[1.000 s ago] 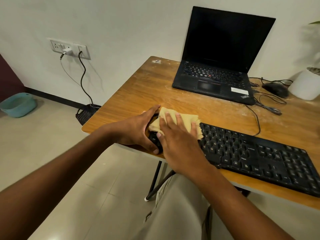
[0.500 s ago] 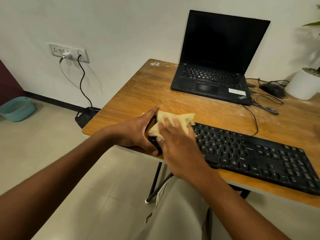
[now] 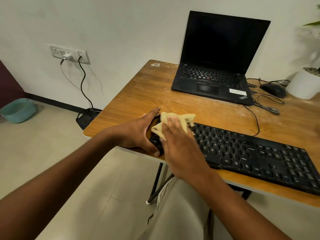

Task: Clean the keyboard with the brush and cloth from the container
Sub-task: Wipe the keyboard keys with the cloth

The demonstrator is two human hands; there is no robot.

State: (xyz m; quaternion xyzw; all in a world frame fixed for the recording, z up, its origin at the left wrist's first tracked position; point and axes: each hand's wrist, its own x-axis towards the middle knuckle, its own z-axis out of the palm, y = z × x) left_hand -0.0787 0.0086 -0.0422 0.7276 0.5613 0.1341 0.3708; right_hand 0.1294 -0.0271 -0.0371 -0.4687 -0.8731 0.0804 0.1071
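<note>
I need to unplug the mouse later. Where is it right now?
In the head view the mouse sits at the far right of the table, between the laptop and the white plant pot.

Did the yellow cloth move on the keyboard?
Yes. The yellow cloth under the right hand slid left along the keyboard, toward the end the left hand holds, uncovering keys.

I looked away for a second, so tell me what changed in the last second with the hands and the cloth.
The right hand slid the cloth leftward along the keyboard, bunching it at the left end; it had reached farther over the keys. The left hand stayed gripping the keyboard's left end. Keyboard and laptop did not move.
</note>
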